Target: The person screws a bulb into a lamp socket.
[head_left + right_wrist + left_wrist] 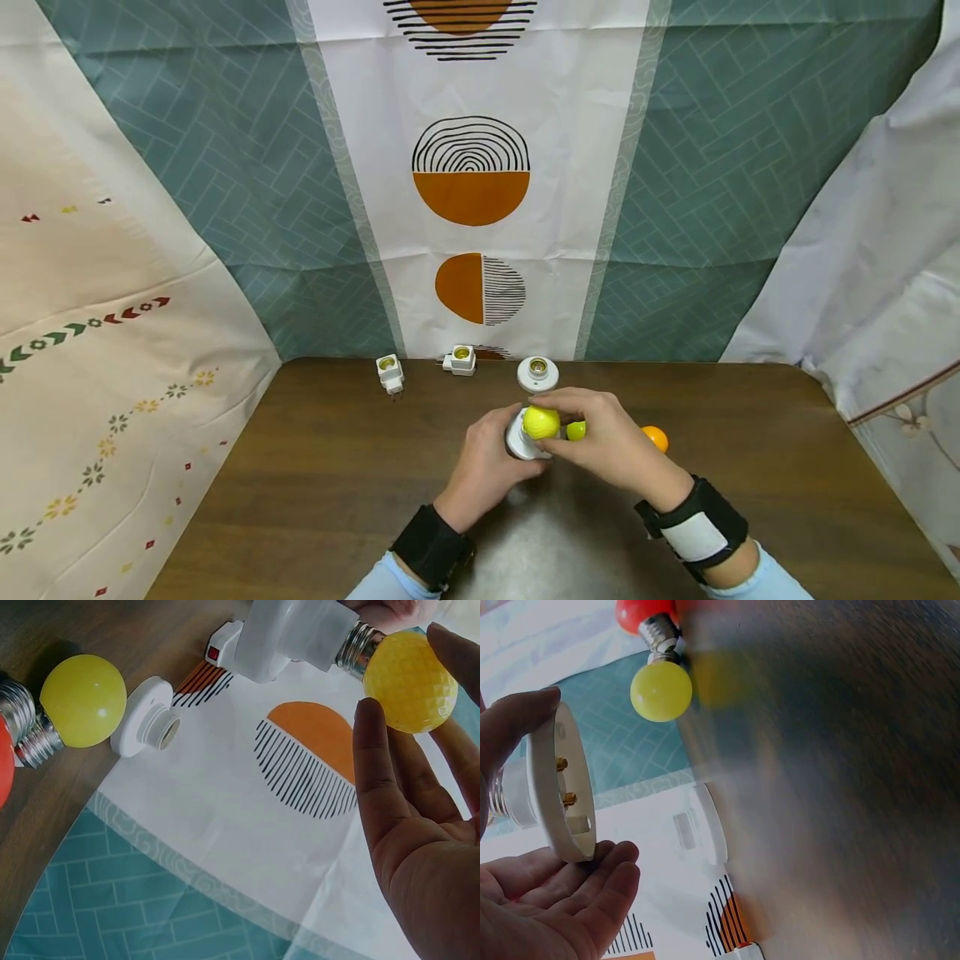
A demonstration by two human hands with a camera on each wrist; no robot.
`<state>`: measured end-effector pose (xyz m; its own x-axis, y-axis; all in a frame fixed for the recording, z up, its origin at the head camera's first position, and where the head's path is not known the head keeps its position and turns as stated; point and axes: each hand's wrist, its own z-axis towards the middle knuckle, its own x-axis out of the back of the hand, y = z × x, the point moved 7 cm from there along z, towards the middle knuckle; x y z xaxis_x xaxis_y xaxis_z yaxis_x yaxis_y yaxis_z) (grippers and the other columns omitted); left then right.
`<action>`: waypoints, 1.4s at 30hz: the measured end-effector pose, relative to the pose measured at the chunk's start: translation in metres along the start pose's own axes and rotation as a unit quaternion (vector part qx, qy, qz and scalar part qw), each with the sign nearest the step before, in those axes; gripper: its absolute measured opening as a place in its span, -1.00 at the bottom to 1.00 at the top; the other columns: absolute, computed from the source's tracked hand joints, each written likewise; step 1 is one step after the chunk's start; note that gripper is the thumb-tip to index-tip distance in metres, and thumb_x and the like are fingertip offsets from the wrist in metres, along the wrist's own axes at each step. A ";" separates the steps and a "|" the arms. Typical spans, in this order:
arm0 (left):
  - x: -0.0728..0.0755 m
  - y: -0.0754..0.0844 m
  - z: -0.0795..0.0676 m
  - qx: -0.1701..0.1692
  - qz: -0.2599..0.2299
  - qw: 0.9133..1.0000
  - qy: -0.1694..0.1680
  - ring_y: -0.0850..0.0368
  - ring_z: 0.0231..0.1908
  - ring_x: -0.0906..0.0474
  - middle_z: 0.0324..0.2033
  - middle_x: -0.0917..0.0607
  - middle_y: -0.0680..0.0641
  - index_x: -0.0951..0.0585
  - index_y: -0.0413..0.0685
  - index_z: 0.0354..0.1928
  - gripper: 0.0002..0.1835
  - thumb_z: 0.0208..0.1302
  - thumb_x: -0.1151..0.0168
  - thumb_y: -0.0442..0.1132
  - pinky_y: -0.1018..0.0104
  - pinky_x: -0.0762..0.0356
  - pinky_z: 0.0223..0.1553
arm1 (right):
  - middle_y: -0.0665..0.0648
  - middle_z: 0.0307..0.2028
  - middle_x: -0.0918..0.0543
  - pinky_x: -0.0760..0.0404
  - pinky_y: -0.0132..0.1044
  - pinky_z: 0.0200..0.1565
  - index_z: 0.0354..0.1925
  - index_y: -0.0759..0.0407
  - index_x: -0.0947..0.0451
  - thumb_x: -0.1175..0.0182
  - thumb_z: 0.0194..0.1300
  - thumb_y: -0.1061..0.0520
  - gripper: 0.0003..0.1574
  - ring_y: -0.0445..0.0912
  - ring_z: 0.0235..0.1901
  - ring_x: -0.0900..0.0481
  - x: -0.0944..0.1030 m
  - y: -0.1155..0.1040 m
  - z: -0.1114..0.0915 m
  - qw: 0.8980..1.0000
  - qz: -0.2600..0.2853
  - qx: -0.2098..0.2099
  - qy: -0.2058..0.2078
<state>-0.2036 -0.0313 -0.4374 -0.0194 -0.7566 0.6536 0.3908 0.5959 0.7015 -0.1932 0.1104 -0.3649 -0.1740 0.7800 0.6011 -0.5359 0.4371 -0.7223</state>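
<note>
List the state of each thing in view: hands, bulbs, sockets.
Left hand: grips the held socket.
Held socket: raised off the table.
Right hand: pinches the textured bulb.
Textured bulb: base at held socket's mouth, threads partly exposed.
Smooth yellow bulb: loose, on table.
Red-orange bulb: loose, on table.
Rear round socket: empty.
Left plug socket: empty.
Right plug socket: empty.

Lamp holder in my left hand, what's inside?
The screw base of the textured yellow bulb meets the mouth of the lamp holder, some threads showing. Its tip and the holder's interior are hidden.
</note>
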 end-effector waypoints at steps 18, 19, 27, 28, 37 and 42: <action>0.001 0.000 0.001 -0.003 -0.007 1.000 0.008 0.27 -0.11 -0.43 -0.06 -0.51 0.14 -0.45 0.07 0.18 -0.19 -0.22 -0.50 0.09 0.33 -0.40 -0.11 | -0.18 -0.09 -0.55 -0.54 -0.31 -0.23 0.02 -0.13 -0.55 -0.44 -0.05 0.03 -0.41 -0.28 -0.25 -0.51 -0.003 0.006 0.002 0.999 -0.016 -0.016 0.046; 0.001 -0.001 0.001 -0.003 -0.007 1.000 0.008 0.27 -0.12 -0.43 -0.06 -0.51 0.15 -0.45 0.08 0.18 -0.19 -0.22 -0.50 0.09 0.33 -0.41 -0.12 | -0.19 -0.10 -0.55 -0.54 -0.31 -0.24 0.01 -0.12 -0.55 -0.44 -0.05 0.01 -0.42 -0.28 -0.25 -0.50 -0.003 0.006 0.002 0.998 -0.022 -0.017 0.052; 0.001 -0.001 0.001 0.001 -0.016 1.000 0.010 0.26 -0.11 -0.43 -0.06 -0.51 0.16 -0.46 0.12 0.17 -0.20 -0.23 -0.51 0.06 0.30 -0.41 -0.11 | -0.19 -0.11 -0.56 -0.54 -0.32 -0.26 0.01 -0.06 -0.55 -0.42 -0.04 -0.10 -0.41 -0.30 -0.22 -0.51 -0.002 0.010 0.001 0.996 -0.036 -0.022 0.076; 0.000 -0.001 0.000 0.003 -0.018 1.000 0.010 0.26 -0.10 -0.43 -0.06 -0.51 0.16 -0.46 0.11 0.17 -0.20 -0.23 -0.51 0.06 0.30 -0.41 -0.11 | -0.19 -0.10 -0.56 -0.55 -0.30 -0.25 0.02 -0.07 -0.55 -0.42 -0.04 -0.10 -0.40 -0.30 -0.21 -0.51 -0.003 0.011 0.001 0.997 -0.028 -0.025 0.072; -0.003 -0.002 0.002 0.003 -0.031 1.000 0.004 0.27 -0.10 -0.43 -0.05 -0.52 0.16 -0.47 0.09 0.15 -0.22 -0.22 -0.50 0.10 0.32 -0.41 -0.11 | -0.13 0.05 -0.51 -0.51 -0.23 -0.12 0.13 -0.10 -0.48 -0.36 0.06 -0.06 -0.37 -0.26 -0.09 -0.51 -0.002 0.011 0.001 0.998 0.036 -0.030 0.030; -0.004 -0.001 0.002 0.001 -0.031 0.999 0.006 0.29 -0.11 -0.43 -0.06 -0.52 0.18 -0.47 0.10 0.16 -0.21 -0.21 -0.49 0.12 0.34 -0.41 -0.13 | -0.11 -0.02 -0.56 -0.52 -0.23 -0.14 0.07 -0.17 -0.51 -0.34 0.10 -0.01 -0.48 -0.25 -0.15 -0.54 -0.002 0.014 0.003 0.998 0.051 -0.028 0.021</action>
<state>-0.2056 -0.0288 -0.4405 -0.0324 -0.7959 0.6046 0.3878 0.5475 0.7415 -0.2023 0.1134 -0.3752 -0.1891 0.8394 0.5095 -0.4700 0.3782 -0.7976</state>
